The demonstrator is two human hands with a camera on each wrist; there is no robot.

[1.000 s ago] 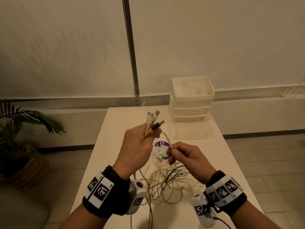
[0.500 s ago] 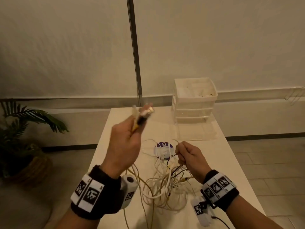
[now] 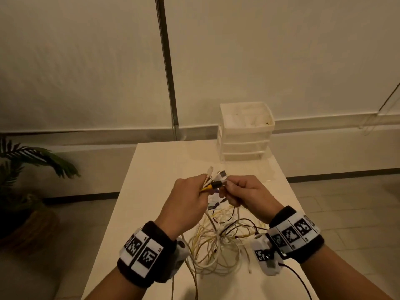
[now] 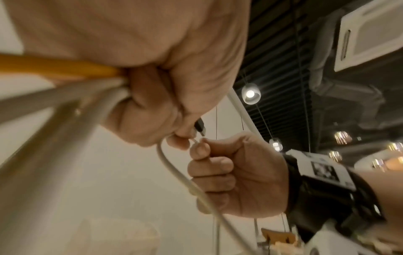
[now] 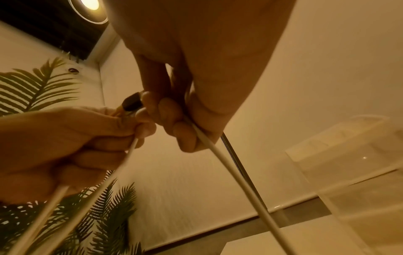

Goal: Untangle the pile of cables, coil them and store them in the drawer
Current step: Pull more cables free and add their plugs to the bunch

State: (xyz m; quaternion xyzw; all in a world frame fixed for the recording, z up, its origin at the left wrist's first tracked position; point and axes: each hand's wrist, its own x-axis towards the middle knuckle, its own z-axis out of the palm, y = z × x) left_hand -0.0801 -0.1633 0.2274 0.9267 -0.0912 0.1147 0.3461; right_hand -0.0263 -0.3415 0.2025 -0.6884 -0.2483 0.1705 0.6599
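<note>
A tangle of white, yellow and dark cables (image 3: pixel 218 241) lies on the white table (image 3: pixel 151 169) below my wrists. My left hand (image 3: pixel 190 195) grips a bundle of cable ends (image 3: pixel 213 180), white plugs and one yellow-and-black plug sticking out of the fist. In the left wrist view yellow and white cables (image 4: pixel 65 82) run into that fist. My right hand (image 3: pixel 242 193) meets the bundle from the right and holds a white cable (image 5: pixel 229 165) in its curled fingers (image 5: pixel 174 120). A white three-drawer unit (image 3: pixel 245 131) stands at the table's far right.
A clear plastic drawer (image 3: pixel 249 169) lies on the table in front of the unit. A potted palm (image 3: pixel 26 169) stands on the floor to the left. The wall rises just behind the table's far edge.
My left hand has come down and toward the middle with the bundle. My right hand has risen from the pile, bringing a white cable up to the bundle, so the two hands now meet.
</note>
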